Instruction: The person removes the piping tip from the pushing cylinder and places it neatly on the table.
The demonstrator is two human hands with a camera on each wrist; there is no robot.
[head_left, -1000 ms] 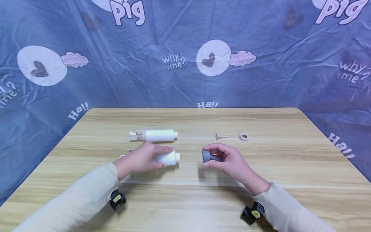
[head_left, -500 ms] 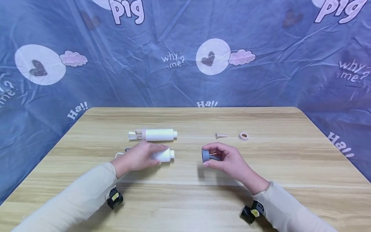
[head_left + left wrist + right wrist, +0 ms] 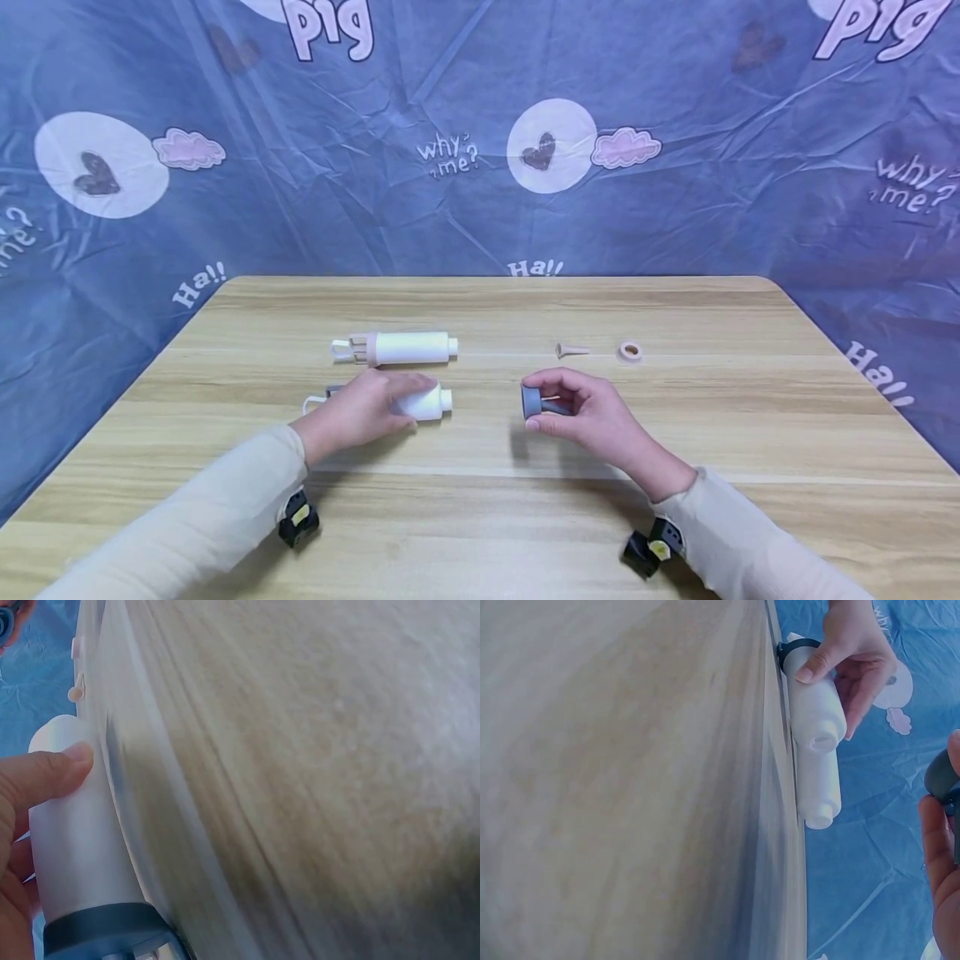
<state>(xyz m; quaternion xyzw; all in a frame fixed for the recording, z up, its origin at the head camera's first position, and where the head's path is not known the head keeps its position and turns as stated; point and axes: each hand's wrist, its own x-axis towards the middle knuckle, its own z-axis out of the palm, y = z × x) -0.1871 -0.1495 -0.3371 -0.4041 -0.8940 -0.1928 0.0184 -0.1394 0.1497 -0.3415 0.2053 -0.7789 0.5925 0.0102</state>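
Observation:
My left hand (image 3: 371, 406) grips a white bottle (image 3: 423, 402) that lies on its side, its narrow neck to the right. A dark blue-grey collar (image 3: 105, 928) rings the bottle's other end, and a white loop (image 3: 313, 403) sticks out past the hand. In the left wrist view the thumb presses along the bottle's side. My right hand (image 3: 588, 412) pinches a blue-grey funnel-shaped piece (image 3: 532, 402) between thumb and fingers. Its wide round end faces the bottle's neck across a gap, and its stem points into the palm.
Behind the left hand lies a second white bottle (image 3: 412, 347) with a pinkish pronged collar (image 3: 367, 348). A small pinkish funnel-shaped piece (image 3: 572, 350) and a pinkish ring (image 3: 630, 352) lie behind the right hand. A blue printed cloth (image 3: 480, 217) hangs beyond the wooden table (image 3: 480, 533).
My left hand has shifted a little left and away from me with the white bottle, widening the gap to the right hand. The right hand has hardly moved.

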